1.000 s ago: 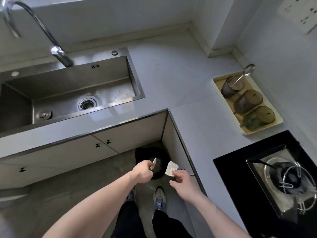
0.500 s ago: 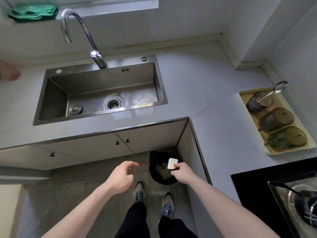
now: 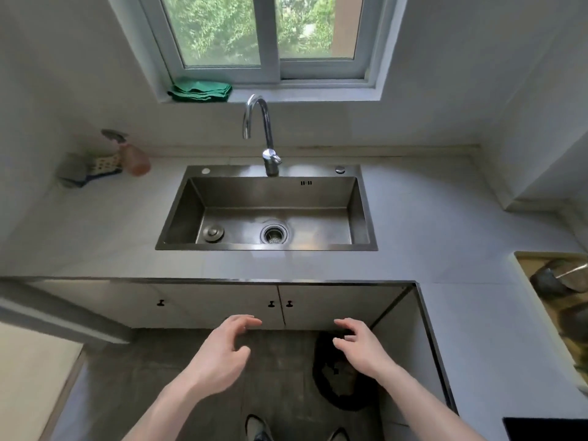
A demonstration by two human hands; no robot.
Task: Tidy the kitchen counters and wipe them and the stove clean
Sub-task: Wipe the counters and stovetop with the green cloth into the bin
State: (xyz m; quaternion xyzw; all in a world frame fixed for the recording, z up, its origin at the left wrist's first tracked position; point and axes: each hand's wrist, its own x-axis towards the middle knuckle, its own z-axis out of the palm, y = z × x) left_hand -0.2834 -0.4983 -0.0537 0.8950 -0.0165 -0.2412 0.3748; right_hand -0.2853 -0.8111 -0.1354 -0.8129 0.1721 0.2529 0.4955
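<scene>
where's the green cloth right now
The green cloth lies folded on the left end of the window sill, above and left of the faucet.

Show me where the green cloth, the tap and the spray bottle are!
green cloth [image 3: 199, 89], head view, middle of the folds.
tap [image 3: 271, 154], head view, shiny base.
spray bottle [image 3: 137, 160], head view, pinkish body.

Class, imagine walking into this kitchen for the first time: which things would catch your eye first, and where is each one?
The deep stainless-steel sink set in the pale grey counter draws the eye first, with its curved chrome tap rising behind it. Above, a folded green cloth lies on the sill of the window. Low down, the left hand and right hand hover open before the cupboard doors, the right one above a black bin on the floor.
</scene>
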